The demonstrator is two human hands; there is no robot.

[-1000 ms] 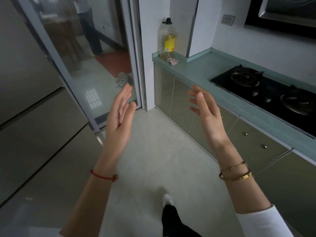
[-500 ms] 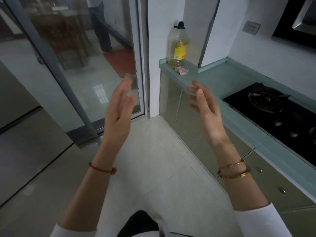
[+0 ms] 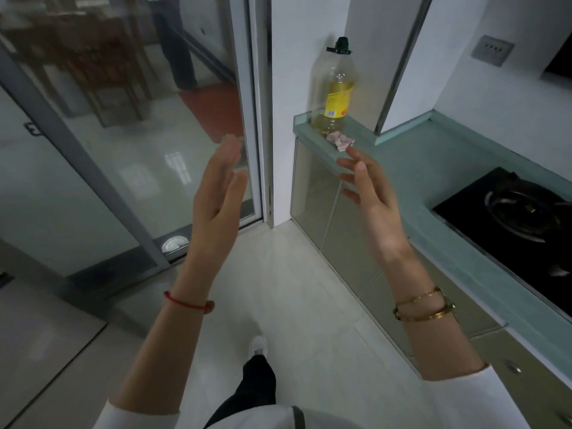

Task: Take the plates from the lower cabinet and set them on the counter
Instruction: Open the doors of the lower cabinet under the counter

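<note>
Cut off at the right edge: stove (image 3: 510, 221); at the top edge: person (image 3: 176, 48) far left behind glass (image 3: 123, 156), legs only. Blurred: fingertips (image 3: 230, 145) of the left hand (image 3: 216, 199). Too small to read: bottle label (image 3: 339, 102); hidden behind shut doors (image 3: 312, 193): lower cabinet (image 3: 349, 246) insides.

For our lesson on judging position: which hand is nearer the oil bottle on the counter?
Right. The right hand is just below the oil bottle; the left hand is further left, before the glass door.

pale green counter (image 3: 411, 156); yellow-labelled oil bottle (image 3: 334, 88) with black cap at one o'clock; black hob (image 3: 510, 218) at three; red wrist cord (image 3: 185, 301); gold bangles (image 3: 424, 308).
</note>
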